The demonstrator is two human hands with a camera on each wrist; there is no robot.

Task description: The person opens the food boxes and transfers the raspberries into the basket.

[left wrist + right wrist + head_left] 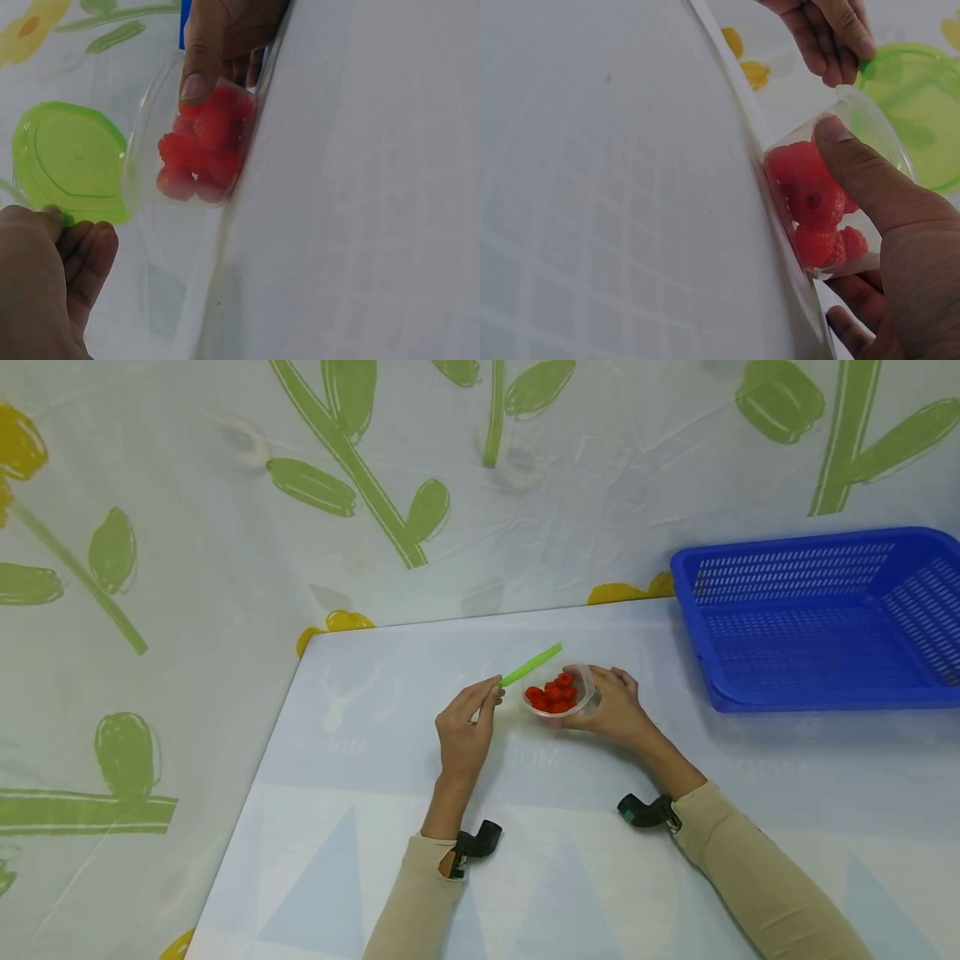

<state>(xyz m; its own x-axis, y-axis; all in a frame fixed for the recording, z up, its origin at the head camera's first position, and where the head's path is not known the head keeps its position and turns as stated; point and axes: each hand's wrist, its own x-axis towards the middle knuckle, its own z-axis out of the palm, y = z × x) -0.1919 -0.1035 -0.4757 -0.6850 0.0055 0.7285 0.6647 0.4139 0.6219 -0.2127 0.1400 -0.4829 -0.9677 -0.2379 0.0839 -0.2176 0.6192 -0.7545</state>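
In the head view my left hand [463,733] pinches a translucent green lid [531,665] by its edge. The lid is tilted up and seen nearly edge-on there; its round face [75,161] shows in the left wrist view. My right hand [617,712] grips a clear plastic container [587,687] from the side, thumb across its near wall in the right wrist view. Several red raspberries [553,695] lie inside, filling the lower part. The container is uncovered and stands at the table surface, with the lid close beside its rim.
A blue plastic basket [825,698] with slotted walls stands to the right at the back of the table. The pale patterned tabletop [330,827] meets a leaf-printed curtain [225,527] behind and at the left. Each wrist wears a black camera mount [480,840].
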